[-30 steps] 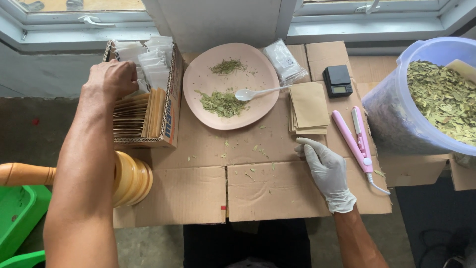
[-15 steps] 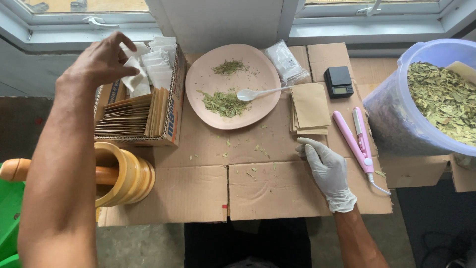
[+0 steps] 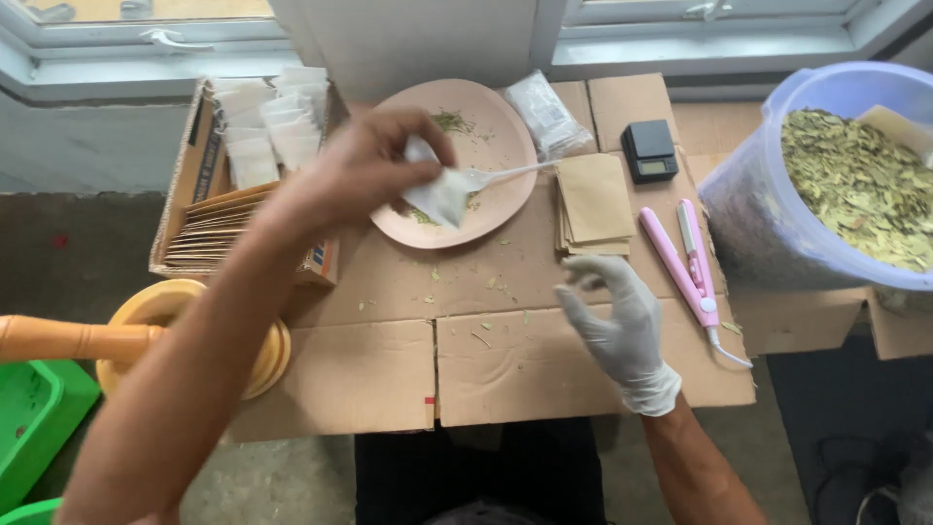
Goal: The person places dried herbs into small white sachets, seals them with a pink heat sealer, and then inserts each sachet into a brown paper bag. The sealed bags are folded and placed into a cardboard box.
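Since the earlier frame, the left hand (image 3: 374, 165) has been carried from the cardboard box (image 3: 199, 175) over to the pink plate (image 3: 501, 136), and a small white filter bag (image 3: 437, 194) is now pinched between its fingers, held above the near part of the plate. Nearest, the gloved right hand (image 3: 617, 321) is lifted just off the cardboard-covered surface (image 3: 389, 379), its fingers spread and nothing gripped. A wooden mortar and pestle (image 3: 146, 335) are seen at the left edge, and a pink heat sealer (image 3: 685, 258) lies just beside the right hand. Farther on, a stack of brown paper envelopes (image 3: 593, 204) lies between the plate and a small black scale (image 3: 649, 151). A white spoon (image 3: 505, 175) rests on the plate among crushed green leaf. A large tub of dried leaves (image 3: 855, 175) stands at the right. The step in hand is judged to be the fetching of an empty bag for filling; the bag's mouth would next need to be opened and the spoon taken up, probably by the free right hand.
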